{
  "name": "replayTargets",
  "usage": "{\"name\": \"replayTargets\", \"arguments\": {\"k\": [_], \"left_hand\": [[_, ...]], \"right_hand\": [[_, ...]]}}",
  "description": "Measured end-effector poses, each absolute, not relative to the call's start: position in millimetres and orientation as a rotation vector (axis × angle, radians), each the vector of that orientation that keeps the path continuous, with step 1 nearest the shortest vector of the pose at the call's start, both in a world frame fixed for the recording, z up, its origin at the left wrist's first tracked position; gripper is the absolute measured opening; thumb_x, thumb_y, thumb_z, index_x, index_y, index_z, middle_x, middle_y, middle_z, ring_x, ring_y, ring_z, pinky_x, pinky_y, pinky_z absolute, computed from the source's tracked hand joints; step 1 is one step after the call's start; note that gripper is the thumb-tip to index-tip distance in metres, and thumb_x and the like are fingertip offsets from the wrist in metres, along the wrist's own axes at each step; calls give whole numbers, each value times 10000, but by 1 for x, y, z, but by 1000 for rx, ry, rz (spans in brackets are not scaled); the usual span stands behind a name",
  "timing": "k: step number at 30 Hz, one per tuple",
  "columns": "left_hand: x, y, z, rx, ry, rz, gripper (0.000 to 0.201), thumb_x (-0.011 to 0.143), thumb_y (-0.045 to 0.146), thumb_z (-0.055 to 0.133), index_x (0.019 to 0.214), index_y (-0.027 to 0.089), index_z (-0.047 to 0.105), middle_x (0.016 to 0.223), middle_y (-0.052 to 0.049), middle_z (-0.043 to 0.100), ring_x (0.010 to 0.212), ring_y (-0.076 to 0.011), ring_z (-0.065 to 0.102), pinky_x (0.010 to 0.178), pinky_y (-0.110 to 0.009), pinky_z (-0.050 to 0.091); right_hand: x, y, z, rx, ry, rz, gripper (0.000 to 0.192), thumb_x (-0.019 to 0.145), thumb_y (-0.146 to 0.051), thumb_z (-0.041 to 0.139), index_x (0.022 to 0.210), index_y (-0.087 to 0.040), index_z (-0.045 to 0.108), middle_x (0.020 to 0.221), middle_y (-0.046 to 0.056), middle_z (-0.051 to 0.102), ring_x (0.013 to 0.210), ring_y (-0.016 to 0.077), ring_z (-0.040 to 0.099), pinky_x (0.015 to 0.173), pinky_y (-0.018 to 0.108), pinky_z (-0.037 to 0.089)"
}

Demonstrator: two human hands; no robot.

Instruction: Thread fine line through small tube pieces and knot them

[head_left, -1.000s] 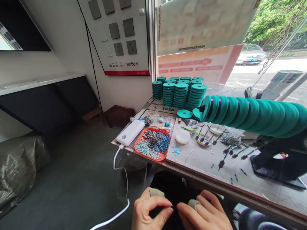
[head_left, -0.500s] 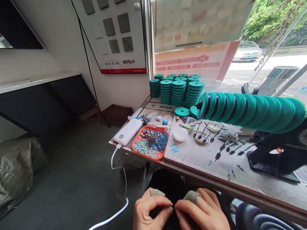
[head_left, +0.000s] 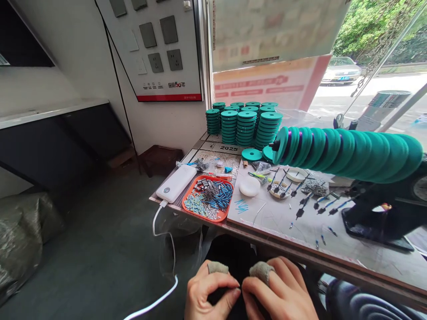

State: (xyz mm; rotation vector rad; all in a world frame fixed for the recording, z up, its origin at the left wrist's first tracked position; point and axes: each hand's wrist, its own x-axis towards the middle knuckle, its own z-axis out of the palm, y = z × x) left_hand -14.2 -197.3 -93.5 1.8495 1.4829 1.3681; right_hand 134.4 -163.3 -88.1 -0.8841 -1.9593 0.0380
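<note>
Both hands are close together over my lap, below the table's front edge. My left hand pinches thumb and index finger together; a tiny dark bit shows at the tips, too small to name. Close beside it, my right hand has its fingers curled and pressed together, and what they hold is hidden. Each hand wears a greyish cloth finger cover, one on the left and one on the right. Nearest on the table is an orange tray of small blue, green and silver parts.
A white power bank with a white cable lies left of the tray. Stacked green spools stand behind. More green spools fill a rod on a black stand at right. Small weighted blue pieces lie on the table.
My right hand has shifted slightly left, nearer the left one, and its covered finger has moved a little. The view has turned slightly. The left hand keeps its pinch.
</note>
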Motion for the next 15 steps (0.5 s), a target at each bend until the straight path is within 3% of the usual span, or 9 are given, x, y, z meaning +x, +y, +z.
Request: {"name": "replayTargets", "arguments": {"k": [15], "left_hand": [[-14,-196,-95,1870,1461,1421,97,742,254,699,671,190,715,573,-18,667,530,-134,627,505,-186,522]], "right_hand": [[139,-165,-95,-905,-2009,45,257,824,-108,475,612,-222,565,548,-12,512,610,162,436,748,302,361]]}}
